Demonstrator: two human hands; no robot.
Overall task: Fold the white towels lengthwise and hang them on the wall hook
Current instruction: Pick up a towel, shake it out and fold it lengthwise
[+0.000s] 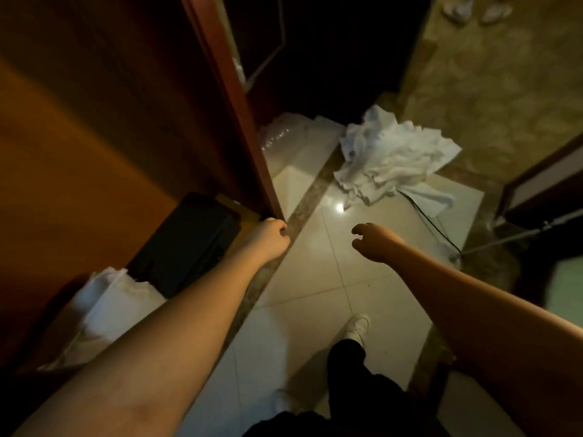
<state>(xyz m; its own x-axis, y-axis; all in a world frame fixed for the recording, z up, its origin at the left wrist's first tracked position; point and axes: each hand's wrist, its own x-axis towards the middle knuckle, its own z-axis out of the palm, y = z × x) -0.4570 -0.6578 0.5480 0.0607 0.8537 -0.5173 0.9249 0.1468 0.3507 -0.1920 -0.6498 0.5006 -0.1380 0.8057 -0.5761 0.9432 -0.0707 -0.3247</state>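
A crumpled heap of white towels [394, 159] lies on the tiled floor ahead, partly on the carpet edge. Another white towel [107, 313] hangs at the lower left, below my left forearm. My left hand [268, 238] is stretched forward next to the bottom corner of the brown door, with its fingers curled and nothing in them. My right hand [373, 241] reaches out over the tiles short of the heap, fingers loosely curled, holding nothing. No wall hook shows.
A brown wooden door [126, 121] fills the left side. A black box [186, 244] sits low beside it. A thin black cable [432, 222] runs across the tiles past the towels. My white shoe [356, 328] stands on the floor below.
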